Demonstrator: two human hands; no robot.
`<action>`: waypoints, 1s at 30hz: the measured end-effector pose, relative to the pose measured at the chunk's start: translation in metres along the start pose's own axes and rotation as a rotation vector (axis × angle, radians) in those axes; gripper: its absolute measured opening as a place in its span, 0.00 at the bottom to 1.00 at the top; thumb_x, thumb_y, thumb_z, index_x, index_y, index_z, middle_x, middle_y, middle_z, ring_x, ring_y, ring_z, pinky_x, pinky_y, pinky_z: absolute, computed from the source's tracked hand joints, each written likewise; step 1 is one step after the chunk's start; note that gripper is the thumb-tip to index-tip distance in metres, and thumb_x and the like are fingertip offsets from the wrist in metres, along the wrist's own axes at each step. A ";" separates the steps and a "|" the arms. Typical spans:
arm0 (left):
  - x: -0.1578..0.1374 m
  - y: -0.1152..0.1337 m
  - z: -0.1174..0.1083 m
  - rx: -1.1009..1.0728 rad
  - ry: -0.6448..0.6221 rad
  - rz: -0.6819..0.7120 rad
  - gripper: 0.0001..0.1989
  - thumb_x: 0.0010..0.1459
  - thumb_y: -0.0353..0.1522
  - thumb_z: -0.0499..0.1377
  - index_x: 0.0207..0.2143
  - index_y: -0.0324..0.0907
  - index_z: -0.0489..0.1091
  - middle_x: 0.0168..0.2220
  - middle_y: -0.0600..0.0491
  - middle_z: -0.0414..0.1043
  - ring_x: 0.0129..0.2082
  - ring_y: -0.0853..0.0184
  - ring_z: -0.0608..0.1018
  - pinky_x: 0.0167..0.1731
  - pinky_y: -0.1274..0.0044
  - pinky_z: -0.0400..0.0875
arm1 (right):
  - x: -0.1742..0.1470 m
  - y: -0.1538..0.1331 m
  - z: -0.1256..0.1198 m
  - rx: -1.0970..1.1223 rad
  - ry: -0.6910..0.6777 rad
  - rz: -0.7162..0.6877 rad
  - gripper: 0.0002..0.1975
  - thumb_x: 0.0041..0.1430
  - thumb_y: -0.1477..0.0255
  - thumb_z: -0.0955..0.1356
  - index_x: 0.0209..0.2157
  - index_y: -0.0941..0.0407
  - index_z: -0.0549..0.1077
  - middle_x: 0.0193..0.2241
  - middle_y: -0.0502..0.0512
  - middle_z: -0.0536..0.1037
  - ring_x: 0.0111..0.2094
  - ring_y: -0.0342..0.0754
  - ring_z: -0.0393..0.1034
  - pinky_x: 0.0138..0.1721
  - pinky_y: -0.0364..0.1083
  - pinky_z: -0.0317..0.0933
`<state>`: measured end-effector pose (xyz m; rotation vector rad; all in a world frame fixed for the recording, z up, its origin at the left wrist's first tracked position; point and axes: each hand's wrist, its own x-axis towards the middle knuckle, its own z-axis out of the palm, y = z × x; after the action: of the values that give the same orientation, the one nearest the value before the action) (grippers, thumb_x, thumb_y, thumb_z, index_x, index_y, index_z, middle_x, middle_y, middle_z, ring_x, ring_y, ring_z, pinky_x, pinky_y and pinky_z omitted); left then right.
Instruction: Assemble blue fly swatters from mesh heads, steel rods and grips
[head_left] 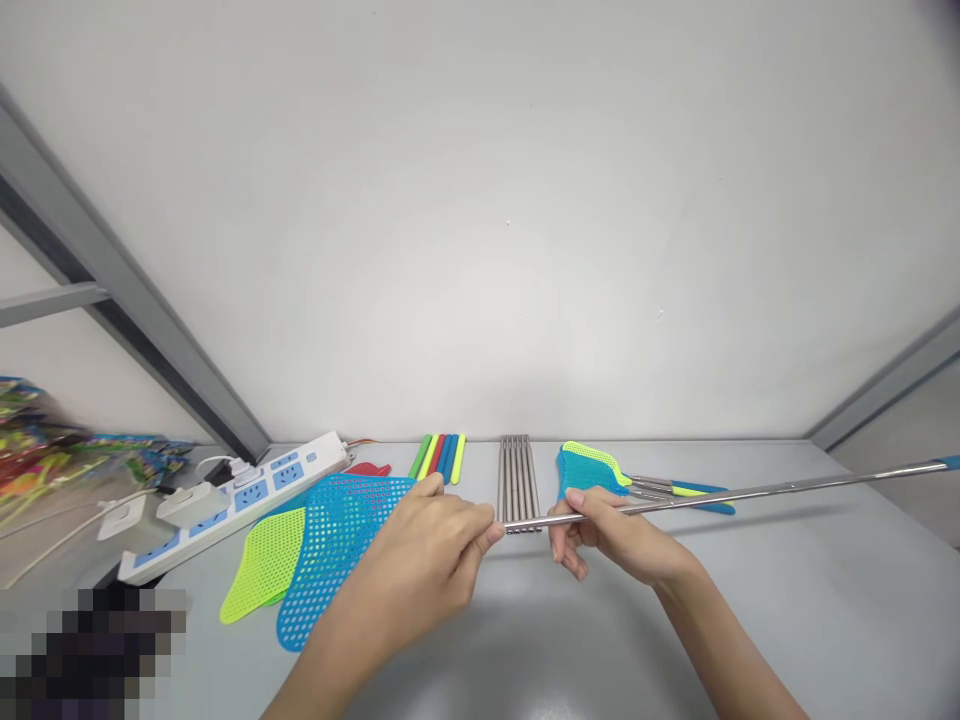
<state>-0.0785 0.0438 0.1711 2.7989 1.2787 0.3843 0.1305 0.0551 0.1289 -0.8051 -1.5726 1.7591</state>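
Note:
My left hand [442, 545] pinches one end of a long extended telescopic metal rod [720, 495], which ends in a blue grip [951, 462] at the far right. Thumb and curled fingers of my right hand [611, 535] close around the same rod a little farther along. A blue perforated fly swatter head [341, 540] shows beside my left hand and partly behind it. Whether it joins the rod inside my hand is hidden. Under it lie a yellow-green swatter head [266, 565] and a bit of a red one [370, 468].
Colored grip tubes [439, 457] and several short metal rods [519, 480] lie in rows near the wall. Swatters with blue and yellow-green heads [592, 470] are stacked behind my right hand. A power strip [247, 500] with plugs and plastic-bagged items [45, 460] occupy the left.

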 end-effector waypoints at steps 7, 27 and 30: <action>0.000 0.003 0.001 -0.003 0.015 -0.002 0.15 0.57 0.31 0.42 0.18 0.41 0.54 0.15 0.59 0.57 0.19 0.72 0.58 0.29 0.75 0.53 | 0.002 0.002 0.002 0.019 0.006 0.014 0.24 0.58 0.65 0.51 0.23 0.63 0.70 0.17 0.53 0.66 0.18 0.40 0.60 0.25 0.44 0.56; 0.002 0.004 0.010 -0.042 0.041 0.024 0.15 0.57 0.29 0.42 0.20 0.40 0.59 0.16 0.59 0.58 0.18 0.73 0.59 0.30 0.73 0.56 | 0.009 0.008 0.009 0.074 -0.033 0.040 0.25 0.57 0.62 0.51 0.22 0.63 0.68 0.16 0.53 0.66 0.18 0.40 0.60 0.24 0.43 0.55; 0.002 0.005 0.009 -0.057 0.048 0.025 0.14 0.57 0.28 0.42 0.20 0.40 0.59 0.16 0.59 0.57 0.18 0.73 0.59 0.31 0.73 0.56 | 0.010 0.009 0.011 0.088 -0.032 0.037 0.26 0.57 0.60 0.51 0.22 0.63 0.68 0.16 0.53 0.66 0.17 0.40 0.60 0.24 0.43 0.55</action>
<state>-0.0714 0.0424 0.1634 2.7774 1.2219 0.4843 0.1153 0.0552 0.1204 -0.7710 -1.4980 1.8629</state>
